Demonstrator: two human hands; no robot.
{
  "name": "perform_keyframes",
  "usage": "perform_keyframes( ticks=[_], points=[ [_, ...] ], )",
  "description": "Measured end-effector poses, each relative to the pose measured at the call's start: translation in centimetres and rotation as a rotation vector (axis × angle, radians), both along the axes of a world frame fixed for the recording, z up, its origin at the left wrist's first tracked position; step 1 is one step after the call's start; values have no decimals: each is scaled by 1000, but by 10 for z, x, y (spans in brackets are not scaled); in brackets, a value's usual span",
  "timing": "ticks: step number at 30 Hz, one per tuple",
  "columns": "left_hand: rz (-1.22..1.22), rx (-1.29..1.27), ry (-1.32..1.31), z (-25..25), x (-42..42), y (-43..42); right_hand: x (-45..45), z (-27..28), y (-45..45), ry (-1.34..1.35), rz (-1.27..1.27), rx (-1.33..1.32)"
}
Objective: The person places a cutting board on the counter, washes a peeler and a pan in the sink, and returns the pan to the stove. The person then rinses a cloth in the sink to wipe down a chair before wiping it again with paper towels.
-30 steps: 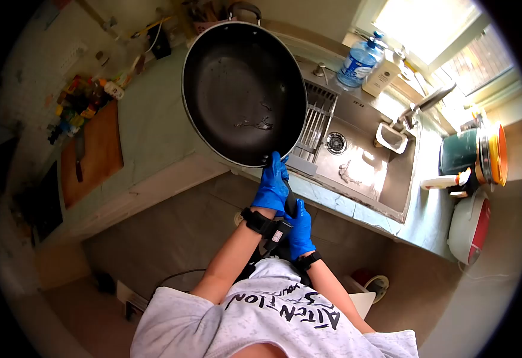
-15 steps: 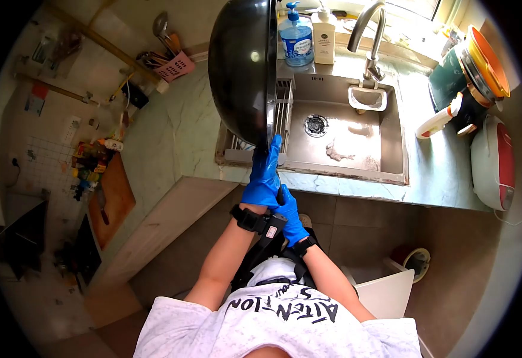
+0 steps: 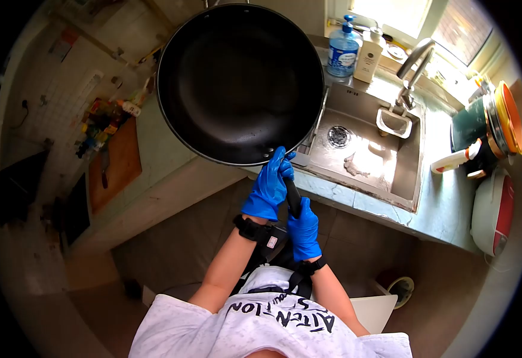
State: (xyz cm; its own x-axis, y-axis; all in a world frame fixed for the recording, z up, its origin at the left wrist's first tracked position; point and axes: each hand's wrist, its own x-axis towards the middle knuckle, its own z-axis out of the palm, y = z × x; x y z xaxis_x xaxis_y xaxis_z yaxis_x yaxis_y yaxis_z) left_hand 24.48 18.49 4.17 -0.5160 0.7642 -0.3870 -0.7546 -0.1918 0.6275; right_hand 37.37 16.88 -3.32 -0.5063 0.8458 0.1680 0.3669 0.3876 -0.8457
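A large black wok (image 3: 237, 89) is held up over the counter with its dark inside facing me. My left hand (image 3: 268, 188), in a blue rubber glove, is closed around the top of the handle, just below the rim. Lower down, my right hand (image 3: 304, 231), in a matching glove, wraps the end of the black handle (image 3: 293, 198). Between the two hands a short stretch of handle shows. The wok's right edge overlaps the left side of the steel sink (image 3: 413, 173) in view and hides part of it.
Behind the sink stand a blue pump bottle (image 3: 342, 51) and a white pump bottle (image 3: 369, 56), beside the faucet (image 3: 416, 62). A spray bottle (image 3: 455, 157) and stacked basins (image 3: 508, 119) are at right. A cutting board (image 3: 117, 167) with a knife lies at left.
The wok has turned from edge-on to showing its inside, and it sits further left in view. My right hand has moved slightly right and down, exposing the handle. The view has shifted too.
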Motion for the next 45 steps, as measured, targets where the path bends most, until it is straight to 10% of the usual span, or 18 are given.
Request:
perform_keyframes(
  ticks=[9, 16, 27, 45],
  points=[
    [467, 103, -100, -4, -70, -199, -74, 0, -142, -48, 432, 129],
    [848, 100, -101, 10, -121, -436, -152, -48, -343, 177, 749, -380],
    [1250, 129, -214, -12, -200, -681, -264, 10, -540, -26, 1152, 114],
    [1097, 89, -219, -29, -460, -976, -503, 25, -839, -97, 1034, 225]
  ],
)
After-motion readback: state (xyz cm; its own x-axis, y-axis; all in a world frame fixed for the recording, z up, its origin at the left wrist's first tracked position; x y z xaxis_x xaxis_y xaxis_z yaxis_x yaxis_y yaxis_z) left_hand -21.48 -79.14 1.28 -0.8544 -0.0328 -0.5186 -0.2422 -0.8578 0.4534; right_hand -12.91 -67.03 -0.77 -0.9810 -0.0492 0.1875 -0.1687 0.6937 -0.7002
